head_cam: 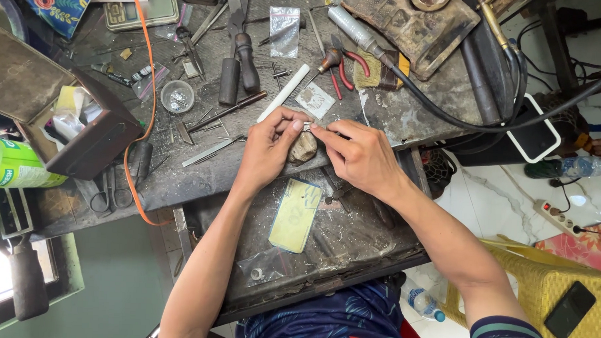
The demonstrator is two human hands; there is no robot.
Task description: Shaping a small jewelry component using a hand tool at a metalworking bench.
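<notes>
A small silvery metal piece [307,126] sits pinched between my fingertips, just above a rounded brownish block [304,148] at the front edge of the worktop [409,119]. My left hand [269,148] has its grip closed on the piece from one side, thumb and forefinger tight. My right hand [357,154] meets it from the other side, fingers drawn together on the same piece. The worktop is dark, scarred and crowded: red-handled pliers [347,64], a white stick [284,92], a small glass dish [177,95], scissors [106,194]. Below my hands a dusty drawer tray [351,241] holds a yellow card [295,215]. To the right, pale marble floor [492,202] and a yellow woven chair [542,291] bearing a black phone [570,310].
</notes>
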